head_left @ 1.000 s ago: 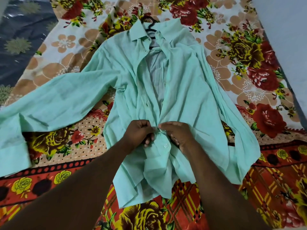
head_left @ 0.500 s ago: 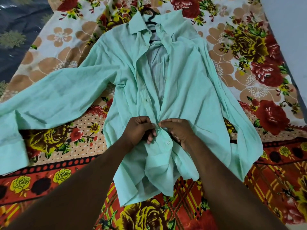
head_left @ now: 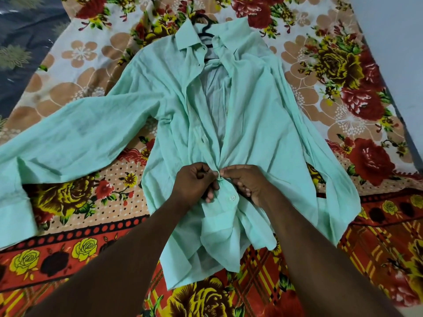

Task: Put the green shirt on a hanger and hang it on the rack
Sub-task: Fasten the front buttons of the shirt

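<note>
Green shirt (head_left: 263, 124) is laid front up on a flowered bedspread (head_left: 80, 56), with a black hanger (head_left: 207, 30) already set inside the collar and its hook poking out at the top. No rack is seen. The two front edges are pinched together mid-front: one is gripped by the curled left hand (head_left: 194, 181), the other by the curled right hand (head_left: 247, 181), thumbs nearly touching. A white button (head_left: 232, 198) is seen just below.

Risk: if the wrong hole is matched, the front is fastened skewed. If the cloth is tugged hard, the hanger may be dragged off a shoulder. Whether the pinched button is through yet cannot be told, as it is hidden by fingers.

Versus the earlier frames: hands are kept at the same spot, and shirt and hanger are unmoved. Only the pinch looks tighter.
</note>
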